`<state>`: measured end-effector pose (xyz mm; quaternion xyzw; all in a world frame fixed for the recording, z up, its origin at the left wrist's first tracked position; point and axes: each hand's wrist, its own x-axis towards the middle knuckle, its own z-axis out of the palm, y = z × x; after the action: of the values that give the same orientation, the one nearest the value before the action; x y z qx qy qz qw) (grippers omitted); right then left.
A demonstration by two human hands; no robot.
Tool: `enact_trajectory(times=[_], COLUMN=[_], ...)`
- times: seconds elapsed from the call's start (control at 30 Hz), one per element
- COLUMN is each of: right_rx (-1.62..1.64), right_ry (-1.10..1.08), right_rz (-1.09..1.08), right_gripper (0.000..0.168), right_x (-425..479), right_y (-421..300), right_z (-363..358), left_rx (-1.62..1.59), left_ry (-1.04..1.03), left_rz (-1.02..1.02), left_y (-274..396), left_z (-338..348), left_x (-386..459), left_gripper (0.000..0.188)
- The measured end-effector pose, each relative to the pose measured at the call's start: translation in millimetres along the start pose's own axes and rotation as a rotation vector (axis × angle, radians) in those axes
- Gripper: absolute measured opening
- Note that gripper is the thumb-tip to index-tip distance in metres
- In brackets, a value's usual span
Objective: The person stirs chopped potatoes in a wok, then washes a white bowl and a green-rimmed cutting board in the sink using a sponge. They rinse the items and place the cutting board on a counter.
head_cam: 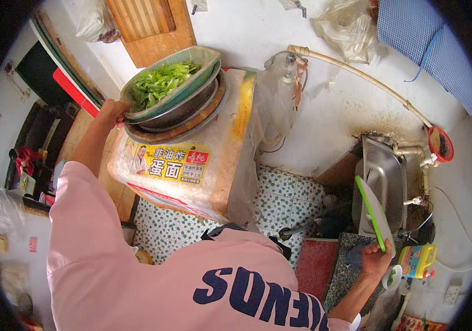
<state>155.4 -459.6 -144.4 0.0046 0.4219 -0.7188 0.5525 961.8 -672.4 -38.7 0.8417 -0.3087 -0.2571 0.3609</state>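
My left hand (115,112) grips the near-left rim of a green plastic basket (202,82) holding cut green leafy vegetables (163,82). Beneath the basket are a dark basin (178,113) and a round woven tray (186,126), stacked on a large cardboard carton (202,198). Out to the right, my right hand (376,256) holds a white cutting board with a green rim (374,211) by its lower end. The board is tilted up on edge in front of the stainless steel sink (385,165).
A stone countertop (345,265) adjoins the sink. Near my right hand are a small white bowl with greens (392,277) and a yellow jug (418,261). A red strainer (441,144) hangs by the wall pipe (356,66). Wooden boards (149,25) lean behind the basket.
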Motion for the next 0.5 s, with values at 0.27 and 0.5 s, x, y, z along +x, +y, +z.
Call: enact_trajectory(times=[0.27,0.5], right_rx=[0.204,0.301], right_ry=[-0.383,-0.218], right_rz=[0.063,0.081], right_gripper=[0.034,0.035], right_x=[-17,-21], right_y=[-19,-1], right_z=[38,59], left_rx=[-0.383,-0.498], left_ry=[-0.338,-0.379], left_rz=[0.115,-0.095], left_y=[20,13], left_z=[-11,-50], left_x=[-32,46], left_gripper=[0.02,0.018])
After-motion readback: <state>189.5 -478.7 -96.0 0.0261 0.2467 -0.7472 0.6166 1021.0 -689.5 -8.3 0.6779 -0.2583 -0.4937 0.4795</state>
